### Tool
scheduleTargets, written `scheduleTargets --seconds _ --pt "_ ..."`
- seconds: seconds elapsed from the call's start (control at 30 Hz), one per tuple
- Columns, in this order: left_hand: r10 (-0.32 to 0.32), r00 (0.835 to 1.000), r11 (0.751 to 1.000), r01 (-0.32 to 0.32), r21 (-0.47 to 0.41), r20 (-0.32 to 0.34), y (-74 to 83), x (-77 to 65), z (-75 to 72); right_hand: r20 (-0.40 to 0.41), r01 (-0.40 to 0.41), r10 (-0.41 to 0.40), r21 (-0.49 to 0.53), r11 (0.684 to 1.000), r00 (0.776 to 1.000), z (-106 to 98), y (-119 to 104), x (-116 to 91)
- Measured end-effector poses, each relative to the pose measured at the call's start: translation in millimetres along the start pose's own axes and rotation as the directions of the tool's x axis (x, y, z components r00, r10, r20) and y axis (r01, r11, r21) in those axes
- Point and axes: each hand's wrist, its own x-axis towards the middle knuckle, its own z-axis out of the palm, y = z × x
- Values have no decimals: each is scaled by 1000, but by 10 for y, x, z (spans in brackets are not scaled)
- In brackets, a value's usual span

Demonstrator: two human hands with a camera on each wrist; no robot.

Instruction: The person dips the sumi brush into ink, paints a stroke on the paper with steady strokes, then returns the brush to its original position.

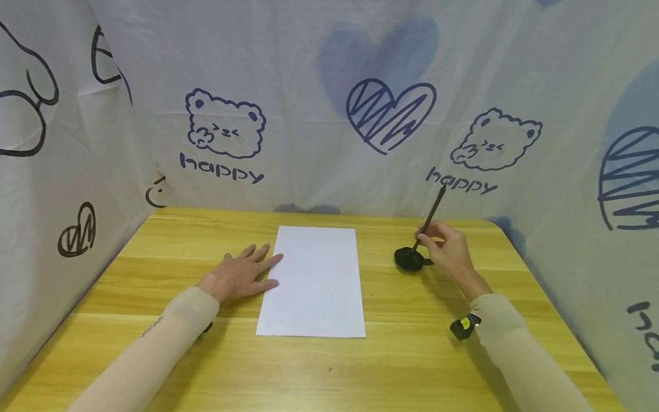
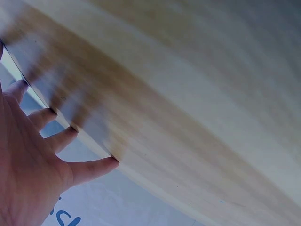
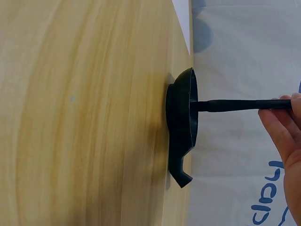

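Observation:
My right hand [image 1: 447, 250] pinches a slim black writing brush [image 1: 432, 213] between thumb and fingers. The brush leans up and to the right, its lower end inside a small black dish [image 1: 408, 260] and hidden there. In the right wrist view the dish [image 3: 181, 110] appears as a shallow bowl with a short curved handle, standing on the table. My left hand [image 1: 241, 276] lies spread, with fingertips on the left edge of a blank white sheet of paper [image 1: 314, 283]. The left wrist view shows the fingers of that hand [image 2: 33, 155] apart and touching the surface.
The light wooden table [image 1: 309, 372] carries the paper in the middle and the dish to its right. A white cloth [image 1: 298, 68] printed with hearts, bear faces and lettering hangs behind and along both sides. A small black device [image 1: 463, 326] is at the right wrist.

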Motion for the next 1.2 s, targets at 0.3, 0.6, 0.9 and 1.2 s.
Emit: scheduleTargets --seconds 0.3,0.6,0.9,1.2 --pt "3 1000 1000 -3 1 -1 -10 -5 -31 9 23 -22 -45 999 1000 -16 -57 8" --pt "4 1000 1000 -4 9 1 -5 -1 -21 -6 23 -23 -80 997 1000 18 224 -2" --pt "4 1000 1000 -4 -13 9 4 -10 -26 -45 -55 57 37 998 997 -22 416 -9" --pt "1 1000 1000 -1 -11 4 5 -16 -15 -92 -188 203 146 971 975 -89 300 25"
